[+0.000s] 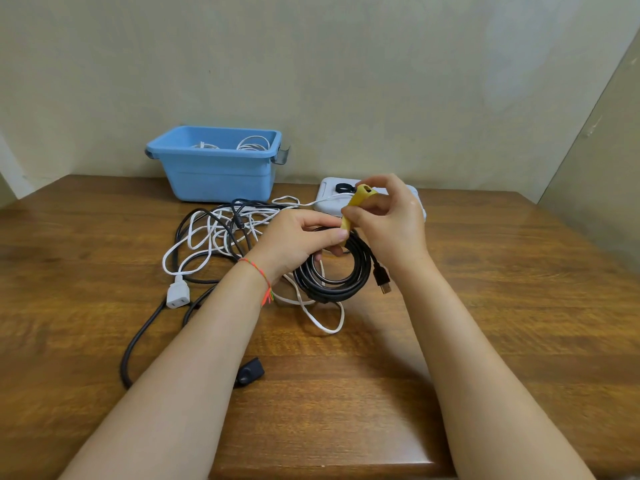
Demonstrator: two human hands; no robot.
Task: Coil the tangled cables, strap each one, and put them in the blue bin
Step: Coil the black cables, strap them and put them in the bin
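While both hands (pixel 346 230) pinch it, yellow strap (pixel 355 206) upright, tilted right

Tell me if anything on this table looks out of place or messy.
Mostly the tangle of white and black cables left of the hands, still uncoiled. One thick black cable trails toward the table's near edge. Nothing looks damaged.

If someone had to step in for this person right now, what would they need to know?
Left hand grips the coiled black cable; right hand pinches a yellow strap at the top of the coil, not yet fastened.
Blue bin at the back already holds white coils.
Left to do: fasten this strap, bin the coil, then untangle, coil and strap the white and black cables in the pile on the table.
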